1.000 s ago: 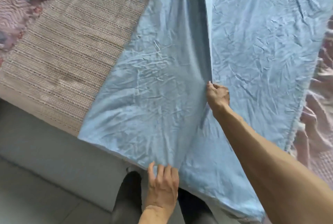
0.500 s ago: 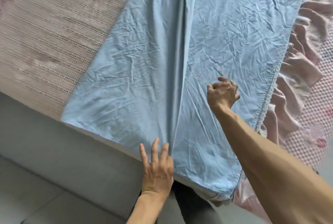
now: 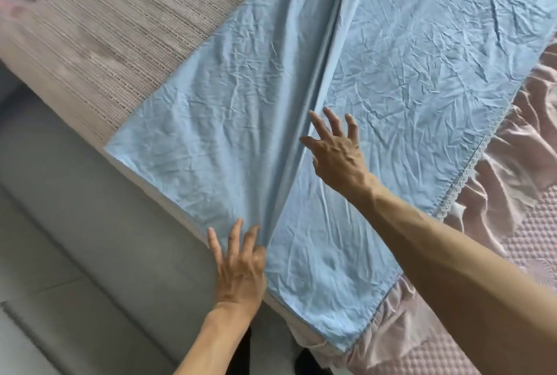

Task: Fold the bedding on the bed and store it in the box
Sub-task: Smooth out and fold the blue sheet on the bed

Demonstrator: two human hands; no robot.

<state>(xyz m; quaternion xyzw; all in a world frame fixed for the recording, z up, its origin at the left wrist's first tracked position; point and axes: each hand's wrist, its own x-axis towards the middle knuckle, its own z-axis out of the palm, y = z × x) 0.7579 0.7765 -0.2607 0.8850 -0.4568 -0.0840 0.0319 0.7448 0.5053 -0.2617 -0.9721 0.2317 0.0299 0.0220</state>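
A wrinkled light blue sheet (image 3: pixel 407 73) lies spread across the bed, with a long raised fold running from the top middle down to the bed's near edge. My left hand (image 3: pixel 241 266) rests flat at the near end of that fold, fingers straight on the cloth. My right hand (image 3: pixel 337 148) is spread open beside the fold, farther up, with its fingers splayed just over or on the sheet. No box is in view.
A woven beige mat (image 3: pixel 120 31) covers the bed to the left of the sheet. A pink frilled quilted cover (image 3: pixel 512 181) lies under the sheet on the right. The grey bed side (image 3: pixel 75 194) and floor are at lower left.
My right hand has let go of the fold it pinched and has opened with spread fingers. My left hand stays at the fold's near end. The view has shifted.
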